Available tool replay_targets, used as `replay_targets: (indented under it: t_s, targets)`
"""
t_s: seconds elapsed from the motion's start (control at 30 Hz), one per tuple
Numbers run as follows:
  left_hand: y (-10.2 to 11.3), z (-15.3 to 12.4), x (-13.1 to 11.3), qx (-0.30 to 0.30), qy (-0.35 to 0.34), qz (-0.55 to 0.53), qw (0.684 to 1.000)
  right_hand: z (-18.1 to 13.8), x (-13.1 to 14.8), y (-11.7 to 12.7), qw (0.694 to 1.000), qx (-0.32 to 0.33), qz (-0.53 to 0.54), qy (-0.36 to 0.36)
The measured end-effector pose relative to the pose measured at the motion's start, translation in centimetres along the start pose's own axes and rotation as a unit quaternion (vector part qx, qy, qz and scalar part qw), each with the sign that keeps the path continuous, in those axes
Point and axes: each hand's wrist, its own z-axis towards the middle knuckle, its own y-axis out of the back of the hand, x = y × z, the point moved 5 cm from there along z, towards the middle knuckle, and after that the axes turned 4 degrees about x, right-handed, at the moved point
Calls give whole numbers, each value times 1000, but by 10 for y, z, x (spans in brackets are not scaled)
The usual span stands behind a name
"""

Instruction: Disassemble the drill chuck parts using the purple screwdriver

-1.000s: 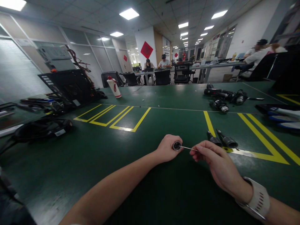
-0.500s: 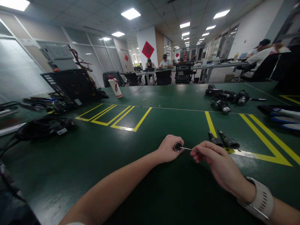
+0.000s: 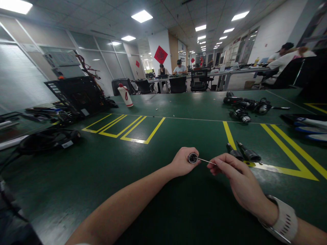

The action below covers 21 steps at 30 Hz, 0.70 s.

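Two hands: both mine, bare, fairly close together above the green bench (image 3: 143,163); can't tell if either rests on it.
L hand: my L hand (image 3: 184,161) is wrapped round a dark metal socket (image 3: 192,158); fingers curled firmly about its body, most of which my grip hides.
Socket: in my L fist, round open end facing me; interior dark, detail n/a.
R hand: my R hand (image 3: 232,170) pinches a thin metal rod (image 3: 206,161) betw. thumb & fingers; remaining fingers bent in.
Rod: slants slightly up toward L, tip at the socket's mouth; depth & contact inside can't be told.
R wrist: pale watch strap (image 3: 283,217) on.
Bench, near R: 2 dark socket-ended bits (image 3: 234,153) lying side by side just beyond my R hand, by the yellow tape (image 3: 286,169).
Bench, far R: group of black tools (image 3: 245,105), well apart from my hands.
Bench, L: black strapped gear (image 3: 48,139) lying flat; white cup w/ red trim (image 3: 125,96) farther back, appears tilted in this view.
Background: co-workers (image 3: 179,69) seated at a far table, clear of my work.
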Motion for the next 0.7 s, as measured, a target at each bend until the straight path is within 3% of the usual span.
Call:
replay_targets:
  t_s: [0.07, 0.2, 0.37, 0.5, 0.6, 0.7]
  targets:
    - [0, -1, -1, -4, -6, 42, 999, -3, 8, -2, 993, 13, -110, 45]
    - [-4, -1, -3, 7, -32, 106, 994, -10, 23, -13, 951, 42, -281, 125]
    - [-9, -1, -7, 48, -66, 159, 984, -14, 31, -19, 921, 67, -364, 119]
    - [-10, -2, -11, 69, -83, 167, 980, -5, 26, -11, 953, 60, -290, 64]
    - [-7, -3, -10, 59, -71, 133, 987, 2, 15, -5, 986, 61, -156, 10]
    - [-3, -2, -7, 36, -46, 89, 994, 4, 6, -4, 998, 43, -22, -30]
